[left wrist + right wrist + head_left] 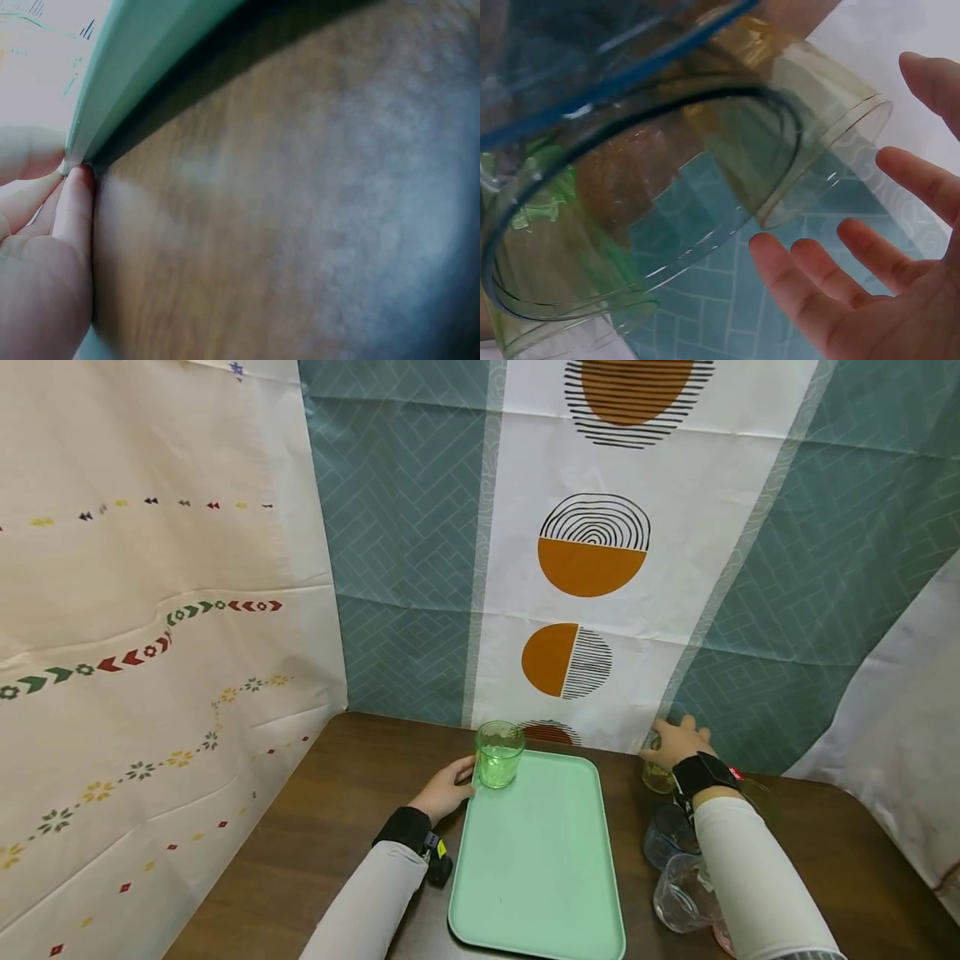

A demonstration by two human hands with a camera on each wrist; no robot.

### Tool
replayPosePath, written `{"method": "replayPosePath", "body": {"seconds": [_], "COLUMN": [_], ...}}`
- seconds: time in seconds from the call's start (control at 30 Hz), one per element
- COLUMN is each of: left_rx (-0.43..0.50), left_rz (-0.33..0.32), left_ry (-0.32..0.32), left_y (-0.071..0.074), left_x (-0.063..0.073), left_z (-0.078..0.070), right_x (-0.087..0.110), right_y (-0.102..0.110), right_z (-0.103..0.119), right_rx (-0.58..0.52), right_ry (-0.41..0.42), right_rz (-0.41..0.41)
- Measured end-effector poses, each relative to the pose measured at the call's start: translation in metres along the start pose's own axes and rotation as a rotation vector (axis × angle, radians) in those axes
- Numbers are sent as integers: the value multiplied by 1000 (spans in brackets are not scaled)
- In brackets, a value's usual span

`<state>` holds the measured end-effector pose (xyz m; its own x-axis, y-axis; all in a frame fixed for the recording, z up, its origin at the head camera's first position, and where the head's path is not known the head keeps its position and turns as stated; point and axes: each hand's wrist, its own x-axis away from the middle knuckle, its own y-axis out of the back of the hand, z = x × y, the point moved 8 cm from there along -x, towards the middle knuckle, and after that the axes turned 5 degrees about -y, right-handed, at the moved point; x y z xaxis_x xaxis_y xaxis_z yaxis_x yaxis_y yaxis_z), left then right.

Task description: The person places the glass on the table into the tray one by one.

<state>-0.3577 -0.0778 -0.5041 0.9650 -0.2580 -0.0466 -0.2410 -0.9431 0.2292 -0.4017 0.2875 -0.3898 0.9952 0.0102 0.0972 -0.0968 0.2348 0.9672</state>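
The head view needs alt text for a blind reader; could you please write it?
A person's left hand holds the left edge of a green tray with a green glass at its far left corner. The right hand is by a yellow glass right of the tray; nearer are a blue glass and clear glass.

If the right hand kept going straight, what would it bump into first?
Probably the yellow glass. The right hand points toward it in its wrist view, though depth is unclear.
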Motion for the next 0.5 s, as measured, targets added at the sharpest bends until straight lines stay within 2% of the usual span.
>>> {"method": "replayPosePath", "body": {"seconds": [0.17, 0.33, 0.5], "left_rx": [2, 2, 4], "left_rz": [21, 15, 14], "left_ry": [5, -4, -7], "left_y": [-3, -3, -1], "left_x": [1, 1, 2], "left_z": [-2, -3, -2], "right_x": [1, -7, -9], "right_y": [-1, -7, -10], "right_z": [-10, -22, -22], "right_rx": [9, 16, 28], "right_ry": [3, -11, -18], "right_rz": [16, 40, 54]}}
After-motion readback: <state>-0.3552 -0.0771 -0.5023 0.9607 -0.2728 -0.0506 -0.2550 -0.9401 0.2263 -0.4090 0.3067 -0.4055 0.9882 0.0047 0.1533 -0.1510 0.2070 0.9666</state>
